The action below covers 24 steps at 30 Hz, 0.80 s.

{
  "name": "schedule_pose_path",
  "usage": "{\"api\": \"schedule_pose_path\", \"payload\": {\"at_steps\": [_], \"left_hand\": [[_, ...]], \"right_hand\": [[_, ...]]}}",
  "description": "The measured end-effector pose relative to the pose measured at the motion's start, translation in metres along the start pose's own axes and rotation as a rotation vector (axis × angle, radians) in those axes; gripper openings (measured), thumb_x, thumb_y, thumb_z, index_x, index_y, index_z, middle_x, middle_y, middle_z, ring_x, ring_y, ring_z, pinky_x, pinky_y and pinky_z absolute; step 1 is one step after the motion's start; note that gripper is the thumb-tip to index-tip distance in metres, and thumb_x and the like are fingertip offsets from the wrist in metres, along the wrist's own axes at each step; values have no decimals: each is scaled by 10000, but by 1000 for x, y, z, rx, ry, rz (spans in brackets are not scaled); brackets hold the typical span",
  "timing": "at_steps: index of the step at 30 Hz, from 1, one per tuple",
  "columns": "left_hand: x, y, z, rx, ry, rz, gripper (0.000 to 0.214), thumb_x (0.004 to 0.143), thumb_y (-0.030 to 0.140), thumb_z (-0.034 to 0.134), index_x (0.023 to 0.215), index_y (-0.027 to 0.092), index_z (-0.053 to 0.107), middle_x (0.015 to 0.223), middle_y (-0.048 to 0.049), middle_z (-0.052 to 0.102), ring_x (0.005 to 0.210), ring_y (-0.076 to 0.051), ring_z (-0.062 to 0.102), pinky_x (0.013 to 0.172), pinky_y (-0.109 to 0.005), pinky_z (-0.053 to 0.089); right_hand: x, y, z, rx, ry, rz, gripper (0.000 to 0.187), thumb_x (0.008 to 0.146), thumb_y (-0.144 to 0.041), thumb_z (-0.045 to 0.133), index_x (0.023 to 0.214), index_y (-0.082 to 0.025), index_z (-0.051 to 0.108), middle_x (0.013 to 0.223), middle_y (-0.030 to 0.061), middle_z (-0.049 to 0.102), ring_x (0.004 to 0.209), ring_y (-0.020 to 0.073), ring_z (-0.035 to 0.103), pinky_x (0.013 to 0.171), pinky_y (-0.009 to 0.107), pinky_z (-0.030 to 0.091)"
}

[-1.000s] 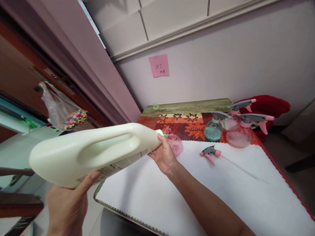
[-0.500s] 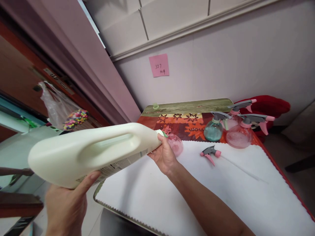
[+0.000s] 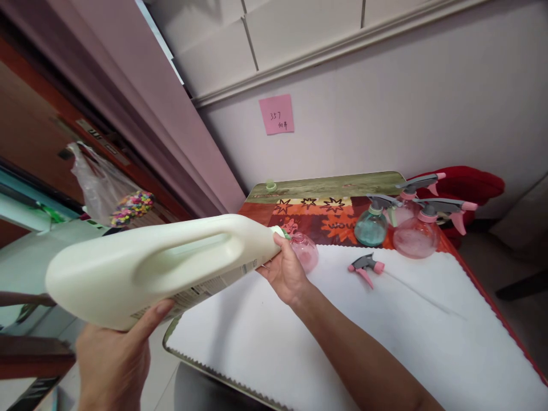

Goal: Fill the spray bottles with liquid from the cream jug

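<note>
A large pale-green detergent jug (image 3: 124, 257) lies tilted nearly on its side in the air, its mouth toward the right. My left hand (image 3: 113, 354) grips the jug's lower body from below, thumb along the label. Around the neck, my right hand (image 3: 285, 265) is closed on the jug. The green spout end sits at the mouth of a round pink spray bottle (image 3: 306, 254), which stands without its sprayer on the white mat; whether they touch is hidden. A grey-and-pink trigger sprayer (image 3: 366, 268) with a long clear tube lies on the mat to the right.
Teal (image 3: 370, 229) and pink spray bottles (image 3: 416, 237) with sprayers stand at the table's right. A small green cap (image 3: 271, 185) rests at the back edge. A plastic bag (image 3: 96, 182) hangs at left; a pink note (image 3: 277, 115) is on the wall.
The jug's base end and my left hand have shifted very slightly to the left. My right hand and the things on the table look the same.
</note>
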<state>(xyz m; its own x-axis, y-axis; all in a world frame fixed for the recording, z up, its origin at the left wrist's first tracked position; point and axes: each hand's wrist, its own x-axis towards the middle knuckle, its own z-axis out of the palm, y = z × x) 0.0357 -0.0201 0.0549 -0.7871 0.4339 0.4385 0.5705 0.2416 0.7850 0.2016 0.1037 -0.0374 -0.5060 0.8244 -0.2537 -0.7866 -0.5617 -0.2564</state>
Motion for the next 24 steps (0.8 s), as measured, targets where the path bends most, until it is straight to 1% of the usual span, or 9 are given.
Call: {"api": "schedule_pose_path", "payload": {"at_steps": [3,6,9,11,15,20,24], "left_hand": [[-1,2,1,-18,-9,5,619,365,516,818,858,153,730,874,-119,730,1042,-385,642,895,-534,546],[-2,5,2,-80,-23,15,617,368,501,820,867,151,730,901,-126,736,1050,-377,647,894,-513,554],[-3,5,1,-80,-13,33,625,386,482,831,905,147,739,906,-118,742,1023,-358,663,904,-491,552],[-3,4,1,-76,-13,40,644,403,487,834,941,143,745,918,-117,747,1025,-355,665,902,-484,553],[-3,2,-1,-24,-7,44,693,393,521,837,959,132,750,917,-120,748,1040,-372,662,918,-516,540],[-1,-2,-1,-29,-8,55,662,411,513,846,954,143,757,917,-110,754,1024,-351,679,897,-479,555],[0,-7,-1,-25,17,77,690,405,520,854,976,144,761,954,-110,758,1040,-360,677,929,-487,539]], "right_hand": [[0,0,0,-4,-8,-2,376,836,-455,648,1122,-213,682,1167,48,727,956,184,660,776,294,555],[0,0,0,-7,-12,-1,371,840,-455,643,1123,-218,682,1163,45,729,954,184,661,786,299,556],[0,0,0,-2,-12,0,373,832,-457,651,1119,-220,684,1159,41,730,950,184,662,793,301,557],[0,-1,0,2,-11,2,375,828,-458,654,1114,-217,685,1161,43,730,950,183,662,797,301,559],[-1,-1,1,3,-3,6,373,838,-450,642,1123,-213,681,1168,45,727,943,177,661,797,298,561],[-1,-2,1,2,-5,4,365,841,-448,639,1114,-209,685,1154,51,729,936,176,663,795,298,558],[-1,-2,2,4,0,10,359,844,-444,638,1110,-207,684,1149,54,730,926,177,663,797,303,561]]}}
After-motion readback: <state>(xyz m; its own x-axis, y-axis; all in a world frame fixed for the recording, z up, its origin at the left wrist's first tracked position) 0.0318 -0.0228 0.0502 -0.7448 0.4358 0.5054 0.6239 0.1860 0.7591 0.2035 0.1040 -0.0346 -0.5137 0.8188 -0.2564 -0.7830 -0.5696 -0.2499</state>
